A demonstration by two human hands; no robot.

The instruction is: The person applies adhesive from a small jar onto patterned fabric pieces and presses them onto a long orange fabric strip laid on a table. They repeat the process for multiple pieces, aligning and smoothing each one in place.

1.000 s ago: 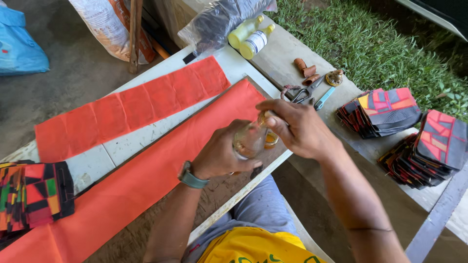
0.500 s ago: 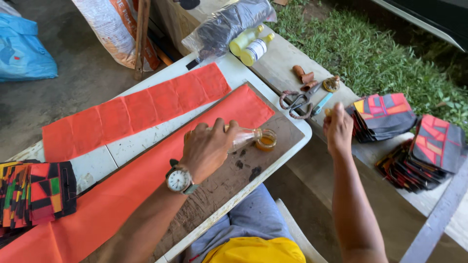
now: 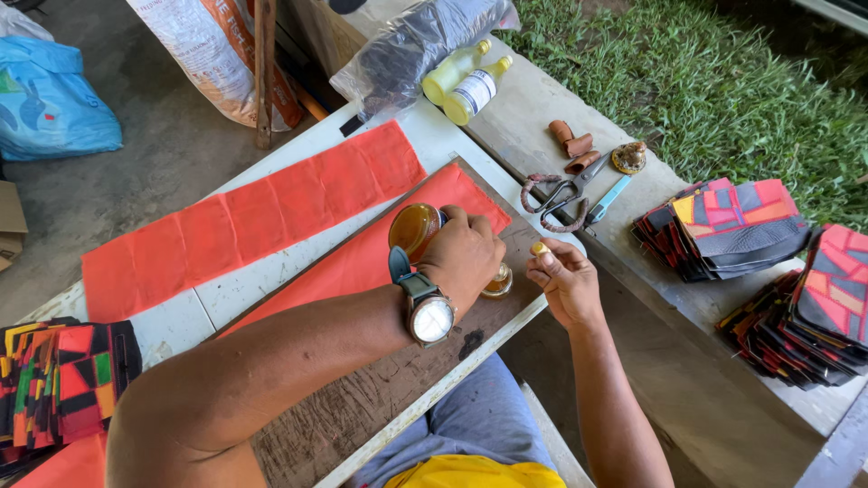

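While it lies tipped on its side over the brown board point(image 3: 398, 380), the bottle point(image 3: 414, 228) shows a rounded body full of amber liquid, its neck hidden under the fingers. The left hand point(image 3: 466, 258), with a wristwatch point(image 3: 427, 312) on its wrist, is wrapped tight round that bottle, tilting it down toward a small glass jar point(image 3: 497, 282) of the same amber stuff that stands on the board just beside the knuckles. The right hand point(image 3: 565, 280) hovers just right of the jar, its fingers curled and pinched on a small yellow cap point(image 3: 539, 248). Beyond the jar, an orange cloth strip point(image 3: 362, 262) crosses the board. Further off from the jar lie scissors point(image 3: 556, 194), and well apart to its right sit stacks of patterned fabric point(image 3: 723, 226).
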